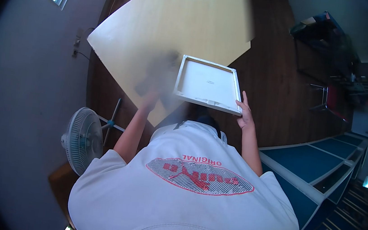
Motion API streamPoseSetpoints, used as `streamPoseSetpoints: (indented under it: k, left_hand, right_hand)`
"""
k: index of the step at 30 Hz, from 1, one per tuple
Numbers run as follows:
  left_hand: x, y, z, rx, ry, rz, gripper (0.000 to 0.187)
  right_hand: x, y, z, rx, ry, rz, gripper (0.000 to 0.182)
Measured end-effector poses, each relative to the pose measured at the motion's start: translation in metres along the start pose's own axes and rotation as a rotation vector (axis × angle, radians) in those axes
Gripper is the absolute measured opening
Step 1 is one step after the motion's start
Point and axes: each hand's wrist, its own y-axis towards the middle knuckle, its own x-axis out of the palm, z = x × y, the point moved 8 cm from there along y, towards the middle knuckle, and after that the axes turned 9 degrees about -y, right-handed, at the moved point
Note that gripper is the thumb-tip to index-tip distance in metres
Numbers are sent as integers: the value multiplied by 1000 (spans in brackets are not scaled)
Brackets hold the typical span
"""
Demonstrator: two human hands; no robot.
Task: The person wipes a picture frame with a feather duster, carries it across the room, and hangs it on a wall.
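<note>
from the head camera, your right hand (246,115) grips the corner of the square white stretched canvas (209,84), held back-side up over the pale wooden table (176,19). your left hand (149,97) is blurred; i cannot tell its grasp. the canvas looks light and stiff: hold the frame edges.

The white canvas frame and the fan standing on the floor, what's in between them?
In the head view, between the canvas frame and the fan lie the person's left arm, raised to a blurred patch, and the corner of the pale tabletop; below is dark wooden floor.
</note>
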Motion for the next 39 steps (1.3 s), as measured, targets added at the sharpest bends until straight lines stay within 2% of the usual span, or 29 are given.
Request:
streamPoseSetpoints:
  k: [1,2,3,4,5,7,10,12,14,16,18,19,20,22,23,26,27,28,31,32,33,34,36,37,38,39]
  left_hand:
    - [12,5,4,-7,-31,-127,40]
    - [11,13,-4,-164,212,-102,41]
    - [23,18,12,32,230,-124,38]
    - [37,20,27,233,243,-144,36]
    - [47,25,28,231,236,-153,36]
    - [82,23,48,0,37,-238,52]
    - [99,47,59,1,179,-167,52]
    - [109,79,58,45,198,-172,53]
    - [124,101,69,137,149,-252,55]
    - [135,128,78,137,191,-272,55]
    - [145,147,86,129,282,-322,56]
    - [168,122,126,250,169,-351,60]
    - [170,126,128,256,178,-345,60]
    - [173,152,114,290,198,-390,56]
    - [177,171,105,307,210,-416,55]
    - [206,216,102,354,255,-510,49]
    - [219,201,116,249,265,-398,34]
    - [228,194,113,258,287,-415,34]
    - [237,213,83,91,325,-411,32]
    - [245,218,75,36,343,-421,32]
    - [258,217,70,41,375,-469,32]
    - [269,216,65,42,353,-495,39]
    - [305,210,50,41,308,-575,56]
    - [336,189,62,63,316,-663,54]
    - [339,201,45,-153,457,-591,54]
    - [344,220,22,-180,540,-568,51]
  right_hand:
    - [9,-6,-7,4,44,-62,76]
    - [20,-13,-14,5,88,-127,74]
    - [28,-22,-22,64,132,-92,66]
    - [25,-21,-25,61,130,-79,66]
    - [27,-21,-27,81,201,-141,60]
    - [23,-21,-31,99,266,-197,55]
    - [13,-16,-33,184,313,-207,47]
    - [16,-12,-37,190,359,-318,39]
    - [11,1,-37,177,426,-364,37]
    - [12,12,-48,161,492,-419,38]
    - [0,28,-57,135,388,-252,46]
    - [-1,34,-64,119,366,-281,61]
    - [-1,39,-67,117,370,-292,61]
    - [14,36,-80,135,321,-379,73]
    - [15,43,-83,99,321,-492,88]
    - [20,35,-109,95,356,-579,95]
    - [16,37,-112,79,354,-605,97]
    - [16,30,-120,82,336,-595,98]
    - [-1,34,-130,50,337,-616,80]
    - [-8,35,-132,66,329,-557,76]
    - [-15,45,-125,81,313,-604,70]
    - [-24,55,-119,89,298,-643,64]
    - [-40,57,-133,7,190,-525,48]
    - [-46,62,-138,-11,147,-484,42]
    - [-53,67,-142,-22,108,-433,37]
    - [-55,77,-143,-66,168,-431,33]
